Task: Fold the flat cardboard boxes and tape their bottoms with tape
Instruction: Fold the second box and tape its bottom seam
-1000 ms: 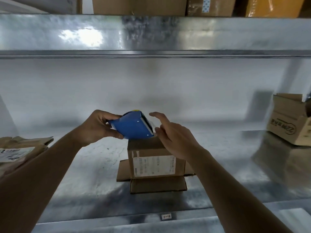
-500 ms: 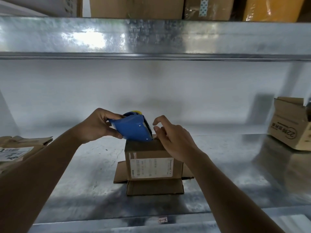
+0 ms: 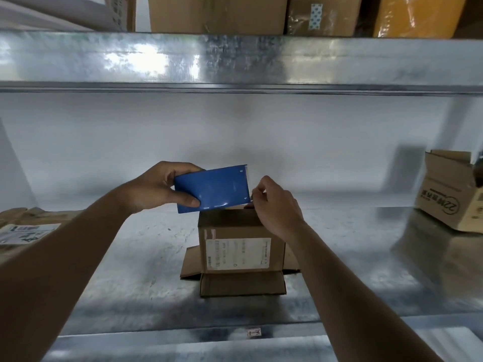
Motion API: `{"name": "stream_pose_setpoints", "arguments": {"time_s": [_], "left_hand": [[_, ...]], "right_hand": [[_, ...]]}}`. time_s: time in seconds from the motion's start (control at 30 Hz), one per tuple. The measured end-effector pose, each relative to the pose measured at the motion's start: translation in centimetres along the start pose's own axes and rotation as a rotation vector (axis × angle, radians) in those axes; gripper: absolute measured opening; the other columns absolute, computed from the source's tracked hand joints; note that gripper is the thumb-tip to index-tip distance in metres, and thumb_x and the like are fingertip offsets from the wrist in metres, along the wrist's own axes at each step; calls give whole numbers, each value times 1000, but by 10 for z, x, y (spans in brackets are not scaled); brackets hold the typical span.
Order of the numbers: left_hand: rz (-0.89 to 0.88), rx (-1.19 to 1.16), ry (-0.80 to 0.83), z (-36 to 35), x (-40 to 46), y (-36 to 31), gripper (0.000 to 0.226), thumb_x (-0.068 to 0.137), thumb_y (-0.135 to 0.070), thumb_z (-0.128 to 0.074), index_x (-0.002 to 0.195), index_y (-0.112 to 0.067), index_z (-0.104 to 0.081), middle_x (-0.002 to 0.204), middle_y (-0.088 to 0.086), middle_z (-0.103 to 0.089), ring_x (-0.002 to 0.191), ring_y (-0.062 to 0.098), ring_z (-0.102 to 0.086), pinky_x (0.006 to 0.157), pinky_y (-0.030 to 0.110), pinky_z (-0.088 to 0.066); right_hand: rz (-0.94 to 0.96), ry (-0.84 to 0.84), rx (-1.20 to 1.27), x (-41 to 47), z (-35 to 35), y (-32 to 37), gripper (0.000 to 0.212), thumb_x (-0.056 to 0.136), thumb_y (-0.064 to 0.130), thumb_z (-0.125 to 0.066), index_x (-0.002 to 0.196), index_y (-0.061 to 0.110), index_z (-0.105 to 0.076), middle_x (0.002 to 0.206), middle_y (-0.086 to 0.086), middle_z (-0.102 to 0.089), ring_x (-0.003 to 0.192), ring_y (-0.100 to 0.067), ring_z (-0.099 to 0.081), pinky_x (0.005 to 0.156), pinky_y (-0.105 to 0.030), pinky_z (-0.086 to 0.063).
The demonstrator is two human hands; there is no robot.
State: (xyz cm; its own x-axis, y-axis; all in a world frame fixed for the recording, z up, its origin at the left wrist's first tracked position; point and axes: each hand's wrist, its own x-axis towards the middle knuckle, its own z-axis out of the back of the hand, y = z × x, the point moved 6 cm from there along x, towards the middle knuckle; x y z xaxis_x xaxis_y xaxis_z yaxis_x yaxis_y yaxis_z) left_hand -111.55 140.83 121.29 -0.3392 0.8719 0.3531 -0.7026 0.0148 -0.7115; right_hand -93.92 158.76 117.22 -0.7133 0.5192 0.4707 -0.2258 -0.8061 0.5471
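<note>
A small brown cardboard box (image 3: 235, 253) with a white label stands upside down on the metal shelf (image 3: 130, 270), its lower flaps splayed out around it. My left hand (image 3: 159, 186) grips a blue tape dispenser (image 3: 213, 189) just above the box's upper left edge. My right hand (image 3: 274, 205) hovers at the dispenser's right end over the box's top right corner, fingers curled in a pinch. The tape itself is too faint to make out, and the box's top face is hidden.
Flat cardboard with a printed label (image 3: 23, 228) lies at the left edge. An open printed carton (image 3: 452, 194) stands at the right. An upper metal shelf (image 3: 235, 61) carries several boxes overhead. A white wall closes the back.
My left hand has turned the dispenser so its flat blue side faces me and lifted it slightly. My right hand's fingers have curled from spread into a pinch at its right end.
</note>
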Motion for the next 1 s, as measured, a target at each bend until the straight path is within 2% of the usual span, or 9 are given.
{"name": "stream_pose_setpoints", "arguments": {"time_s": [0.13,0.23,0.3,0.43,0.6,0.73,0.8,0.87,1.0], "left_hand": [[-23,-114,-67,2,-2,-12,42,94,-7,-70,132,-25,-67,122,-9,-72,113,14,-67,85,26,-60],[-34,-141,-91,1,-1,-20,38,94,-22,-68,131,-22,-69,123,-5,-73,111,18,-69,88,32,-62],[-31,-147,-96,0,-1,-21,40,91,-28,-68,130,-23,-70,122,-5,-73,110,19,-70,87,33,-62],[-21,-179,-92,2,-3,-14,36,93,-24,-67,128,-23,-71,121,-4,-74,110,22,-71,86,33,-62],[0,-166,-91,11,-3,-15,31,94,-26,-68,125,-23,-73,117,0,-75,105,23,-72,86,35,-63],[26,-163,-107,24,-9,-18,59,73,-62,-80,120,-26,-76,115,5,-75,100,27,-74,80,35,-61],[44,-192,-136,30,-10,-16,54,72,-53,-84,117,-23,-77,113,9,-76,100,34,-74,83,41,-59],[79,-213,-168,38,-11,-12,49,69,-44,-87,111,-21,-79,108,10,-77,98,37,-73,77,36,-58],[164,-249,-210,54,-21,-2,83,32,-66,-95,99,-20,-82,93,5,-76,79,21,-73,63,26,-57]], "right_hand": [[5,70,-5,1,-2,4,11,110,29,-42,103,29,-50,91,8,-65,80,-15,-64,66,-28,-49],[-7,114,66,0,1,4,17,110,25,-40,99,29,-52,97,5,-66,88,-15,-65,71,-30,-53],[-26,164,157,-2,4,3,22,110,22,-41,94,30,-53,99,5,-65,94,-15,-64,70,-26,-47],[-51,189,222,-2,7,3,18,108,21,-48,95,26,-59,100,6,-64,94,-11,-60,69,-21,-40],[-58,129,231,-4,7,-2,25,110,23,-42,90,25,-57,94,2,-69,94,-12,-68,72,-22,-47],[-20,120,228,-4,4,-3,27,110,22,-42,86,24,-55,93,-4,-71,95,-17,-72,79,-31,-52],[3,115,208,-4,2,-3,27,110,22,-42,86,23,-54,91,-3,-69,94,-16,-71,78,-30,-53],[0,114,240,-5,1,-6,28,110,22,-42,86,18,-54,88,-5,-67,94,-18,-71,76,-30,-51],[17,104,262,-8,-3,-9,28,109,23,-42,85,15,-53,87,-12,-66,90,-27,-69,70,-34,-47]]}}
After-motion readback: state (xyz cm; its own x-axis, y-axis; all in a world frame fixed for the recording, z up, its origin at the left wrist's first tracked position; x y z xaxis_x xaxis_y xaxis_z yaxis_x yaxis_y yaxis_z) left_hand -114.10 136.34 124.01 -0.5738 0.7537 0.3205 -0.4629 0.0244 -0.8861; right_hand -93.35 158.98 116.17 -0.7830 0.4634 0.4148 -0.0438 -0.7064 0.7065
